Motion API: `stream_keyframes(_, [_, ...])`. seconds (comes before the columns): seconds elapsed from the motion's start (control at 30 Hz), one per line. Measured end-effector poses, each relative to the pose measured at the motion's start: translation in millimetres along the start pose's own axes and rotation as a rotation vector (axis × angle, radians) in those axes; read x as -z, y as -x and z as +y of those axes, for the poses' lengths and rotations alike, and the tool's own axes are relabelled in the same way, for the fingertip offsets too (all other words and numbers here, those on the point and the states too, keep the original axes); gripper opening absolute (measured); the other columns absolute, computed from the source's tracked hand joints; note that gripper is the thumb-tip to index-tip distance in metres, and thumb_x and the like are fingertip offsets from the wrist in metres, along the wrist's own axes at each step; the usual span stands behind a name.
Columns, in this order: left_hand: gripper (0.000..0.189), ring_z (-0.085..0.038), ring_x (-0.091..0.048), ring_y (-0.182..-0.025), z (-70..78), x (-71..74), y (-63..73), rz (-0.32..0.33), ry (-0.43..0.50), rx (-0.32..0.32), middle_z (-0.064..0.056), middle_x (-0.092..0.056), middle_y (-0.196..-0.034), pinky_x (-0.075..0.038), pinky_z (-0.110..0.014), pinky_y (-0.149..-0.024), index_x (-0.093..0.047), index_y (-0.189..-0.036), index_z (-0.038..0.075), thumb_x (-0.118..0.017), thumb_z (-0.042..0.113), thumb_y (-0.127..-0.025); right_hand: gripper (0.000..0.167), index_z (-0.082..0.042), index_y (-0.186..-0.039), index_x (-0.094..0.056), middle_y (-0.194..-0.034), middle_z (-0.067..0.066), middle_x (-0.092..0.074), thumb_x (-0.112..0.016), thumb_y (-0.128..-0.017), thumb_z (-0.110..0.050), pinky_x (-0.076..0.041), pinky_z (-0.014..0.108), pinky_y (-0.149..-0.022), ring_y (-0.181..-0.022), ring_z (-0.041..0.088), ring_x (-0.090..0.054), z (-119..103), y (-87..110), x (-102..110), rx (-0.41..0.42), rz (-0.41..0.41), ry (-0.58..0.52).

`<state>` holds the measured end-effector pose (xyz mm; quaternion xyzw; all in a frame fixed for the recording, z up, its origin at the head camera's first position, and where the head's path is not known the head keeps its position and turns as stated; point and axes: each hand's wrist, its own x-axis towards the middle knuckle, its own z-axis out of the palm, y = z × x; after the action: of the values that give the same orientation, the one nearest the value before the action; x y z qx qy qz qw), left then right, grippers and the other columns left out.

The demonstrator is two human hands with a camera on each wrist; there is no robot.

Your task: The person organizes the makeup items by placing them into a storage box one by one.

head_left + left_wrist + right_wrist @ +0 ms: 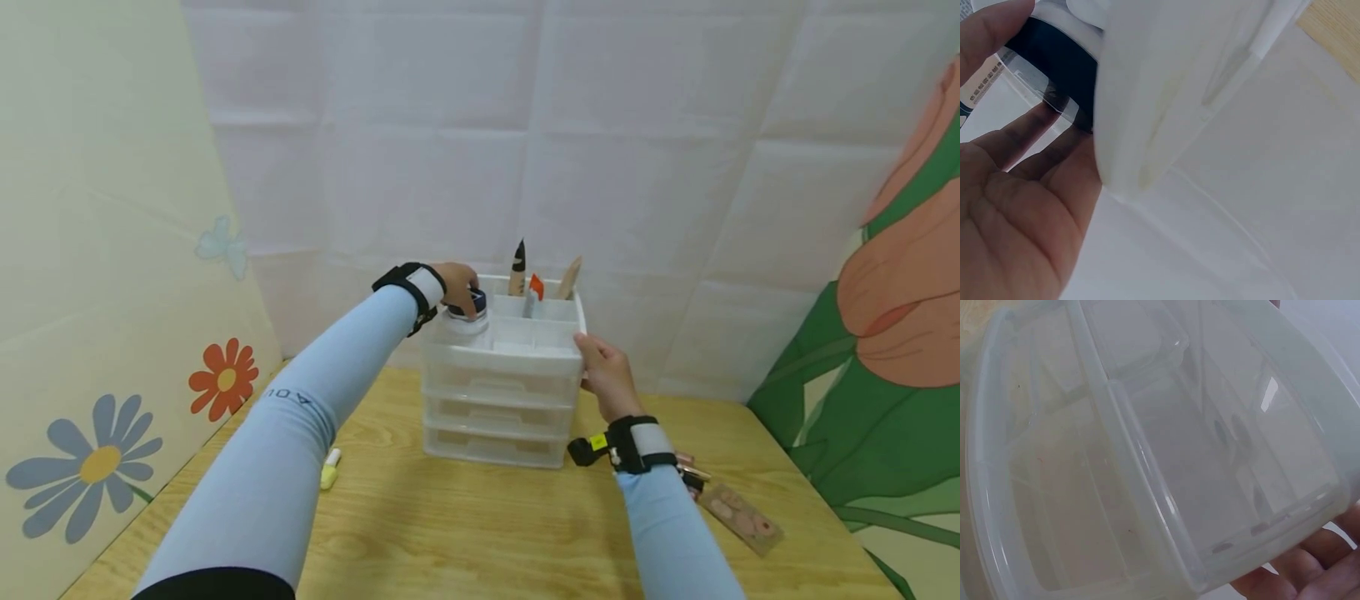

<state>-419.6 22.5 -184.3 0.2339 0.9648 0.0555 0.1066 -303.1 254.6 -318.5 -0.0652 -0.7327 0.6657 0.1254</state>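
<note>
A white translucent desktop drawer organizer (498,392) stands upright on the table, with open compartments along its top. At its top left compartment, my left hand (457,287) grips a round clear jar with a dark blue band (477,302); the left wrist view shows thumb and fingers around this jar (1054,65). My right hand (611,375) holds the organizer's upper right side, and its fingers show at the edge in the right wrist view. In the rear compartments stand a beige tube with a black pointed tip (517,271), an orange-topped item (536,287) and a beige flat-sided item (570,277).
On the wooden table (450,533), a small yellow bottle with a white cap (330,468) lies at left. A brown patterned flat case (742,518) and several small cosmetics (693,475) lie at right, partly behind my forearm. A white cloth (637,167) hangs behind.
</note>
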Motion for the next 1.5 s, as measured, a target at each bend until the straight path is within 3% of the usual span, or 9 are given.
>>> stream_keyframes(0.13, [0.066, -0.022, -0.056, -0.11, -2.8, -0.5, -3.4, -0.003, -0.013, 0.01, -0.009, -0.051, -0.137, -0.049, -0.031, -0.089, -0.045, -0.144, 0.008, -0.073, 0.027, -0.087, 0.066, -0.004, -0.144, -0.045, -0.13, 0.019, -0.051, -0.048, -0.098, -0.05, -0.044, 0.051, -0.098, -0.11, 0.026, -0.048, -1, -1.2, -2, 0.0, 0.003, -0.002])
stream_keyframes(0.33, [0.072, -0.025, -0.042, -0.13, -5.6, 1.0, -1.1, -0.001, -0.039, -0.015, -0.009, -0.04, -0.149, -0.038, -0.038, -0.104, -0.038, -0.148, 0.012, -0.072, 0.03, -0.087, 0.066, -0.005, -0.145, -0.045, -0.131, 0.018, -0.05, -0.048, -0.098, -0.051, -0.044, 0.05, -0.098, -0.111, 0.026, -0.048, 0, -2.4, -4, -0.01, -0.003, 0.002])
stream_keyframes(0.6, [0.071, -0.028, -0.035, -0.136, -10.0, 14.9, 24.9, 0.096, -0.058, -0.123, -0.013, -0.039, -0.15, -0.031, -0.042, -0.11, -0.037, -0.149, 0.011, -0.07, 0.031, -0.089, 0.069, -0.006, -0.147, -0.041, -0.141, 0.019, -0.046, -0.046, -0.097, -0.054, -0.041, 0.052, -0.101, -0.121, 0.032, -0.045, -1, -3.3, -1, -0.001, -0.024, 0.02])
stream_keyframes(1.0, [0.068, -0.034, -0.037, -0.134, -30.7, 29.5, 72.8, 0.138, -0.064, -0.214, -0.019, -0.042, -0.146, -0.03, -0.044, -0.11, -0.043, -0.143, 0.002, -0.072, 0.027, -0.088, 0.07, -0.004, -0.147, -0.041, -0.141, 0.02, -0.045, -0.046, -0.097, -0.053, -0.042, 0.049, -0.1, -0.119, 0.029, -0.046, -5, -3.9, 4, 0.016, -0.012, 0.021])
stream_keyframes(1.27, [0.066, -0.036, -0.044, -0.128, -55.0, 14.7, 111.7, 0.141, -0.06, -0.205, -0.022, -0.048, -0.139, -0.036, -0.049, -0.105, -0.047, -0.14, 0.002, -0.075, 0.028, -0.086, 0.07, -0.006, -0.148, -0.04, -0.143, 0.019, -0.045, -0.047, -0.097, -0.054, -0.042, 0.048, -0.101, -0.121, 0.028, -0.046, -5, -4.4, 10, -0.009, 0.01, 0.019])
stream_keyframes(1.5, [0.061, -0.037, -0.051, -0.121, -75.1, -13.9, 139.3, 0.114, -0.008, -0.191, -0.02, -0.053, -0.134, -0.043, -0.05, -0.099, -0.051, -0.137, 0.003, -0.074, 0.029, -0.086, 0.069, -0.005, -0.147, -0.041, -0.142, 0.018, -0.044, -0.047, -0.097, -0.052, -0.042, 0.047, -0.1, -0.118, 0.024, -0.046, -4, -1.3, 16, -0.009, 0.02, 0.01])
